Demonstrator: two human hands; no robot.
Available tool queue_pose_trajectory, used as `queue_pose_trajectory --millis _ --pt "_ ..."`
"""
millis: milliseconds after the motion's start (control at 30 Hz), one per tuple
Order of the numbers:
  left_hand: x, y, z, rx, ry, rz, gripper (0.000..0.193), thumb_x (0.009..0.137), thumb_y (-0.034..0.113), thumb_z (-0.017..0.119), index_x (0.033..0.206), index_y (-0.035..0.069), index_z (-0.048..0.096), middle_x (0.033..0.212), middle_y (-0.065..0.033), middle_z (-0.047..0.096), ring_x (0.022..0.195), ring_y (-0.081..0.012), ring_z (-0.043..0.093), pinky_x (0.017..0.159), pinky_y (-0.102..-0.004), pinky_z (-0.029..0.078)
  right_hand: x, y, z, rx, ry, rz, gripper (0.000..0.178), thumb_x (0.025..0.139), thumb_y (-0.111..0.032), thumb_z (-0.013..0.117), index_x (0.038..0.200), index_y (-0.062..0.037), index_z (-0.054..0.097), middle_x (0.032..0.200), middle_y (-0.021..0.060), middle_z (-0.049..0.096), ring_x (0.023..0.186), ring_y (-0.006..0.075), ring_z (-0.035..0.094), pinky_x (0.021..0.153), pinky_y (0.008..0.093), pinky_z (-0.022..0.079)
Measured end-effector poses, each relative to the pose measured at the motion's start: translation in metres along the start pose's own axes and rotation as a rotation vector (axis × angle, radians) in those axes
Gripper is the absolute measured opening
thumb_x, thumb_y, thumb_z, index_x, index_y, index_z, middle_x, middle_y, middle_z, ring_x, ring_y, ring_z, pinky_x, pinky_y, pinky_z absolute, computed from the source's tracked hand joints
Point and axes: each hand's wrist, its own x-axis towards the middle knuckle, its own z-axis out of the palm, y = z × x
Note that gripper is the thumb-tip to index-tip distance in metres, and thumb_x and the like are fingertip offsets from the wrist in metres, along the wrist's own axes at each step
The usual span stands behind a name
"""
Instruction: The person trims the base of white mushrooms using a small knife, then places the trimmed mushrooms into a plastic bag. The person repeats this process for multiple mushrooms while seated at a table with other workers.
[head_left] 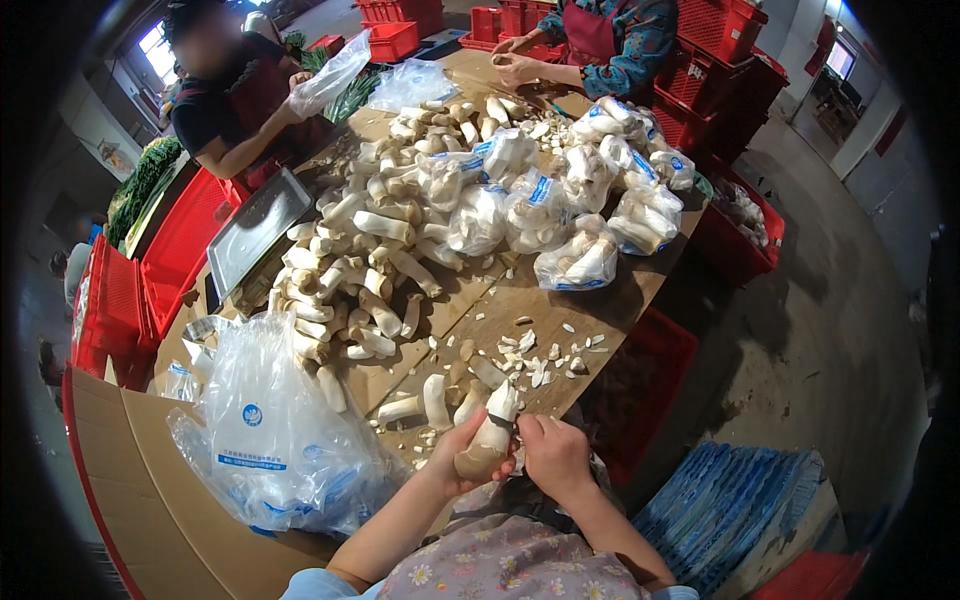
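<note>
My left hand [462, 452] grips a large pale king oyster mushroom [487, 436] near the table's front edge, cap end toward me. My right hand [553, 452] is closed beside the mushroom's stem; whether it holds a small tool is hidden. Cut mushroom trimmings [540, 358] lie scattered on the wooden table [520, 295] just beyond my hands. Three loose mushrooms [432, 400] lie to the left of my hands.
A heap of loose mushrooms [360, 270] and several filled clear bags [560, 215] cover the table. A pile of empty plastic bags [275, 430] lies on a cardboard box at left, beside a metal scale tray [258, 228]. Two other people work at the far side. Red crates [160, 265] surround the table.
</note>
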Motion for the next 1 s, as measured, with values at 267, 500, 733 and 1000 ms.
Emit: queue_pose_trajectory --millis 267,500,733,1000 --pt "-0.01 0.002 -0.001 -0.042 0.042 -0.037 0.053 0.097 0.05 0.031 0.112 0.002 0.049 0.088 -0.0164 0.057 0.061 -0.0286 0.056 0.046 -0.0324 0.044 -0.003 0.017 0.025 -0.061 -0.008 0.075 0.004 0.078 -0.01 0.054 0.079 -0.008 0.05 0.065 0.01 0.054 0.057 0.0318 0.058 0.05 0.042 0.045" --pt "-0.026 0.002 0.0 -0.332 -0.281 -0.124 0.056 0.096 0.048 0.039 0.116 -0.004 0.041 0.085 -0.0146 0.046 0.056 -0.022 0.049 0.042 -0.028 0.041 -0.011 0.04 0.031 0.075 -0.1 0.335 0.005 0.083 -0.01 0.051 0.084 -0.0062 0.054 0.065 0.0153 0.06 0.062 0.0372 0.06 0.055 0.0463 0.046" --pt "-0.015 -0.002 -0.01 -0.563 -0.223 -0.177 0.054 0.095 0.046 0.041 0.115 -0.004 0.04 0.087 -0.014 0.045 0.06 -0.0201 0.047 0.045 -0.0277 0.041 -0.006 -0.001 0.011 0.121 0.013 0.062 0.002 0.081 -0.008 0.052 0.081 -0.006 0.051 0.061 0.0128 0.057 0.058 0.0346 0.059 0.052 0.044 0.046" --pt "-0.019 -0.001 -0.01 -0.551 -0.332 -0.222 0.055 0.095 0.047 0.04 0.116 -0.004 0.04 0.086 -0.0134 0.045 0.057 -0.0193 0.046 0.042 -0.0274 0.039 -0.005 0.022 0.016 -0.009 -0.021 0.224 0.004 0.079 -0.007 0.053 0.079 -0.0059 0.049 0.06 0.0129 0.056 0.056 0.0337 0.059 0.05 0.0439 0.046"
